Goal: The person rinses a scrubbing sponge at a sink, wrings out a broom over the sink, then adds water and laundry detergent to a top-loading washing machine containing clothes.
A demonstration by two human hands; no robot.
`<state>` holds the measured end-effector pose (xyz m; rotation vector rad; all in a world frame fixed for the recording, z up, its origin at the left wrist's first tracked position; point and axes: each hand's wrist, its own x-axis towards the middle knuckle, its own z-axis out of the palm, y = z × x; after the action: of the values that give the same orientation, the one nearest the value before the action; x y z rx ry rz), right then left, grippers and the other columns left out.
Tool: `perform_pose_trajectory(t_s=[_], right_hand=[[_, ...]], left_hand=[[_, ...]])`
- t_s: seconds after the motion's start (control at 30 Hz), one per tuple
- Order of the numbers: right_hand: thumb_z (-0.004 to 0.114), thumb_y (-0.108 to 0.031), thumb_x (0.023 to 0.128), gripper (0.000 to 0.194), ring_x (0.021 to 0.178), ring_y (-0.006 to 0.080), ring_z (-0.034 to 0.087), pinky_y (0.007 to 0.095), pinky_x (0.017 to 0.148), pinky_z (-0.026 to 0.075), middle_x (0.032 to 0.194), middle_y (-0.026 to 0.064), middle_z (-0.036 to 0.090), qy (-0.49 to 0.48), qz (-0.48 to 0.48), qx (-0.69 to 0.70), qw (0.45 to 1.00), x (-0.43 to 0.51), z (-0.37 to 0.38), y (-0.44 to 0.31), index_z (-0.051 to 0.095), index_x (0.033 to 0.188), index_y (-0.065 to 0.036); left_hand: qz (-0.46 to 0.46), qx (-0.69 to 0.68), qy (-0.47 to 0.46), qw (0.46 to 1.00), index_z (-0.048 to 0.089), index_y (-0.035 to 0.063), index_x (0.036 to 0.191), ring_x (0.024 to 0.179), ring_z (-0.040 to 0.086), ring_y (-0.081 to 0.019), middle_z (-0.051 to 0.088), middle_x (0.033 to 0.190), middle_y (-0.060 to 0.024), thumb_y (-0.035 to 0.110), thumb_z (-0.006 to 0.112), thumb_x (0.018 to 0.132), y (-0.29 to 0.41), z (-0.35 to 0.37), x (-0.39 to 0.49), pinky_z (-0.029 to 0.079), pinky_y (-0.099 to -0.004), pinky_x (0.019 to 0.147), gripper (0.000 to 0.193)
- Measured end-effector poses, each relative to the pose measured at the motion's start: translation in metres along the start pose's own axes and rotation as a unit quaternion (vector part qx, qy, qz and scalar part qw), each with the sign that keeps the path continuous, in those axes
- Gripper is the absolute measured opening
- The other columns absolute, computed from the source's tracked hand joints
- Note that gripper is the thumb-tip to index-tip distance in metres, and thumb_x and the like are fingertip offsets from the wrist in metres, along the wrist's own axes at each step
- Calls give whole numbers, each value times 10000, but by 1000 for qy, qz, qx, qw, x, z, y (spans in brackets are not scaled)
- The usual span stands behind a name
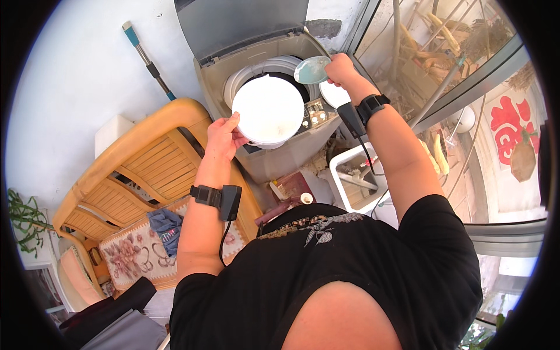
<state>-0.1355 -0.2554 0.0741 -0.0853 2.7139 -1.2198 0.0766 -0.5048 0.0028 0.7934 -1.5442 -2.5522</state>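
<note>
My left hand (226, 136) grips the rim of a round white tub (268, 109), thumb on top. The tub is over the front of a top-loading washing machine (280, 157) whose dark lid (245, 26) stands raised. A pale green scoop or ladle (311, 70) with white residue on it is held in my right hand (340, 70), right of the tub and above the machine's drum opening. A second round white thing (335, 93), perhaps a lid or bowl, shows below my right hand, partly hidden. The tub's contents are too bright to make out.
A slatted wooden bench (153, 162) with a floral cushion and blue cloth (165, 229) stands at the left. A white-rimmed bin (339, 183) is on the floor near my right arm. A pole (148, 63) leans on the wall. A metal-framed window (463, 92) borders the right side.
</note>
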Motion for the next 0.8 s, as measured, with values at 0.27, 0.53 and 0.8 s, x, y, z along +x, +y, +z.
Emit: perform_pose_trajectory(t_s=[0.27, 0.53, 0.8], right_hand=[[528, -32, 737, 213, 472, 167, 541, 311, 432, 420, 655, 111, 579, -115, -112, 95, 982, -70, 4, -36, 624, 905, 56], [706, -217, 759, 362, 634, 224, 610, 342, 618, 501, 785, 136, 631, -2, -301, -85, 950, -75, 30, -22, 615, 995, 42], [721, -281, 723, 367, 838, 353, 620, 386, 765, 495, 885, 210, 636, -42, -280, -30, 959, -78, 57, -26, 638, 904, 27]], left_hand=[[3, -9, 3, 1000, 532, 5, 871, 559, 563, -161, 565, 706, -63, 256, 670, 846, 3, 3, -1, 531, -301, 518, 288], [4, -9, 1, 1000, 535, 9, 882, 566, 571, -161, 566, 695, -53, 257, 668, 847, 1, 1, 0, 534, -302, 532, 283], [5, 6, 27, 1000, 575, -5, 977, 630, 602, -173, 622, 783, -81, 281, 644, 864, 3, 1, 3, 522, -295, 553, 316]])
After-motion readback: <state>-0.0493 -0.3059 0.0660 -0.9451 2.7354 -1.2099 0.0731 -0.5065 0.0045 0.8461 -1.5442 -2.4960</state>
